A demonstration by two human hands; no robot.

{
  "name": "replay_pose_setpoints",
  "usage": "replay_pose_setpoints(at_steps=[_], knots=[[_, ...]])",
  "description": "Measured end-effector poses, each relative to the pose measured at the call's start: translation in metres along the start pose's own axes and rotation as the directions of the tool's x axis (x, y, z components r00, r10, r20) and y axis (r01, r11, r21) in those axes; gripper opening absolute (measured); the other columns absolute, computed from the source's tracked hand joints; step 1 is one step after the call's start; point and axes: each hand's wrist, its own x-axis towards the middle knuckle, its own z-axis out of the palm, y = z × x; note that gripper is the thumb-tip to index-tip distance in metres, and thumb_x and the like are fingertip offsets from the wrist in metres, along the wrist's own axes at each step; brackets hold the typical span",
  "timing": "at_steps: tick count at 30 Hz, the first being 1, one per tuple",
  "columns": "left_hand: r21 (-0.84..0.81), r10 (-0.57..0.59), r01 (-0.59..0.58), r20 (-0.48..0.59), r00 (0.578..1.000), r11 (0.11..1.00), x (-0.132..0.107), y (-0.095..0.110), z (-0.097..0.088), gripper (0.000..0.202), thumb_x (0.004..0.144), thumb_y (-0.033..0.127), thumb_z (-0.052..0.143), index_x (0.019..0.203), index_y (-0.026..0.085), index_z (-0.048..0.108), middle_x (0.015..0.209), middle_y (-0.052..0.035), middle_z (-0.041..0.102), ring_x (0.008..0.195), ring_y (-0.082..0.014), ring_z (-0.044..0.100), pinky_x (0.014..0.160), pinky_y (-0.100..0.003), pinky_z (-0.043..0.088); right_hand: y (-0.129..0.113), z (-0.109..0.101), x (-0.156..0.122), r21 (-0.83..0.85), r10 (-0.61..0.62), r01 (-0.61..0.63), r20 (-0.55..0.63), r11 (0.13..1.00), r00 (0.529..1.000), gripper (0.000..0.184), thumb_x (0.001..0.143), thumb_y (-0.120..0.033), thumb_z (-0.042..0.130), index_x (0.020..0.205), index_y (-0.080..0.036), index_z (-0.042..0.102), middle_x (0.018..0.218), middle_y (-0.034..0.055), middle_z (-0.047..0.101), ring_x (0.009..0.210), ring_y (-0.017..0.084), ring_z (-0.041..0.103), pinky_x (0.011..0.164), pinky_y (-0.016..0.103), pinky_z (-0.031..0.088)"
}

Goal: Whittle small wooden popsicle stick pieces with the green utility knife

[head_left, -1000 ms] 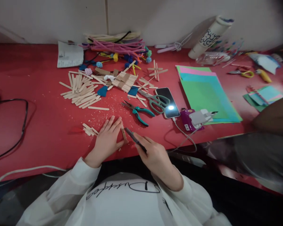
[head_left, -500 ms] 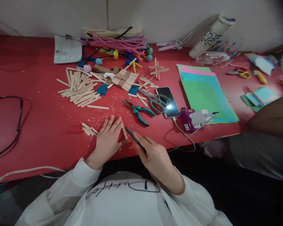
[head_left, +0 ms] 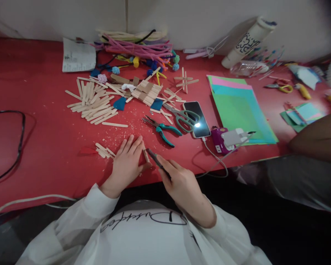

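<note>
My left hand (head_left: 127, 159) lies palm down near the table's front edge, fingers stretched out. A short wooden craft stick (head_left: 145, 156) lies along its index finger and thumb, seemingly steadied against the table. My right hand (head_left: 179, 180) is wrapped around a dark, slim craft knife (head_left: 155, 158). The knife's tip is close beside the stick; whether it touches is too fine to tell. Left of my left hand are several short cut stick pieces (head_left: 105, 151) beside a red scrap (head_left: 88, 151). Pale wood shavings (head_left: 121, 133) are scattered beyond my fingers.
Teal-handled pliers (head_left: 165, 130) lie ahead of my hands, and scissors (head_left: 186, 119) rest partly on a phone (head_left: 197, 117). Craft sticks (head_left: 93, 103) are piled at left, with pipe cleaners (head_left: 138, 49) behind. Coloured paper (head_left: 239, 110) and a purple adapter (head_left: 222, 141) with cable are right. Another person's arm (head_left: 317, 136) is at far right.
Hardly anything differs. Both hands, the knife and the stick keep nearly the same places; the view has shifted very slightly.
</note>
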Motion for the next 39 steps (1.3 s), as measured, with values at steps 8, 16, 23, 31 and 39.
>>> replay_pose_setpoints(at_steps=[8,16,23,31,39], knots=[[-0.020,-0.001,0.001,-0.007,1.000,1.000,-0.001,0.000,0.000,0.059,0.082,0.047,0.050,0.127,0.010,0.050,0.139,-0.0108,0.045,0.132,-0.0293,0.034,0.109,-0.044,0.028,-0.002,0.000,0.000,-0.056,0.019,-0.017,0.029,0.998,0.999,0.040,0.085,-0.018,0.043,0.122,-0.014,0.057,0.088,0.0071,0.070,0.057,0.018,0.065,0.044,0.026,0.043],[-0.024,0.006,-0.007,-0.008,1.000,1.000,-0.001,0.000,0.000,0.059,0.084,0.050,0.046,0.127,0.010,0.050,0.139,-0.0108,0.045,0.132,-0.0296,0.034,0.109,-0.044,0.028,-0.009,-0.005,0.003,-0.166,0.016,0.001,0.100,0.986,0.995,0.042,0.085,-0.017,0.042,0.124,-0.013,0.056,0.087,0.0095,0.070,0.053,0.015,0.063,0.041,0.024,0.037],[-0.057,0.003,-0.004,-0.006,1.000,0.998,0.000,0.000,0.001,0.059,0.083,0.051,0.047,0.126,0.011,0.051,0.138,-0.0112,0.046,0.131,-0.0295,0.035,0.108,-0.044,0.029,-0.006,-0.015,0.014,-0.022,0.044,-0.040,0.217,0.999,0.975,0.044,0.083,-0.013,0.044,0.126,-0.010,0.054,0.094,0.0137,0.069,0.066,0.021,0.067,0.053,0.028,0.049],[-0.044,0.006,-0.004,0.047,0.999,0.999,0.001,-0.001,-0.001,0.067,0.078,0.052,0.056,0.129,0.010,0.048,0.139,-0.0115,0.045,0.133,-0.0287,0.033,0.111,-0.045,0.025,0.040,-0.004,0.021,0.679,0.101,-0.334,0.359,0.654,0.928,0.042,0.084,-0.028,0.051,0.124,-0.015,0.056,0.069,0.0008,0.069,0.058,0.015,0.063,0.051,0.027,0.051],[-0.038,-0.014,0.017,0.074,0.997,0.999,0.002,0.001,-0.004,0.065,0.078,0.048,0.059,0.129,0.010,0.048,0.140,-0.0105,0.043,0.133,-0.0281,0.033,0.110,-0.044,0.026,0.043,0.002,0.015,0.548,-0.066,-0.020,0.136,0.836,0.989,0.038,0.086,-0.022,0.047,0.122,-0.017,0.057,0.116,0.0109,0.064,0.105,0.022,0.061,0.085,0.037,0.052]])
